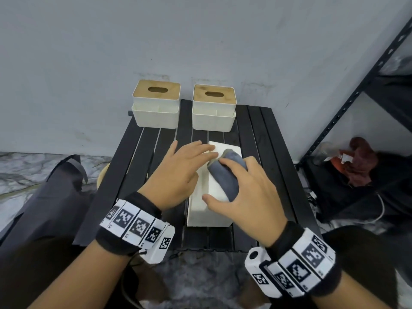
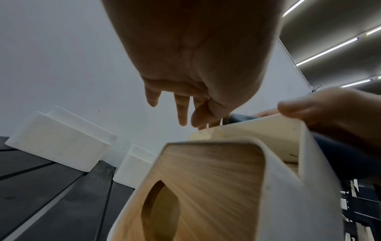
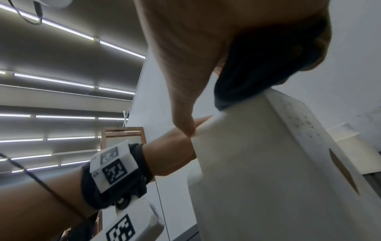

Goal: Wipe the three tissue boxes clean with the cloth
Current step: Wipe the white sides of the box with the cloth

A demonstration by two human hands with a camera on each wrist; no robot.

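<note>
A white tissue box (image 1: 207, 210) lies on its side in the middle of the black slatted table (image 1: 267, 152), its wooden lid (image 2: 206, 187) facing left. My left hand (image 1: 178, 172) rests on the box's upper left side with straight fingers. My right hand (image 1: 243, 192) grips a grey-blue cloth (image 1: 225, 175) and presses it onto the box's top face. From the right wrist view, the cloth (image 3: 257, 68) is bunched under the palm on the box (image 3: 268, 163). Two more white tissue boxes with wooden lids, the left one (image 1: 156, 108) and the right one (image 1: 213, 112), stand upright at the table's back edge.
A grey wall rises right behind the two back boxes. A black metal shelf frame (image 1: 356, 90) stands to the right, with red and dark items (image 1: 361, 161) on its low shelf. A dark bag (image 1: 55, 192) lies on the floor to the left.
</note>
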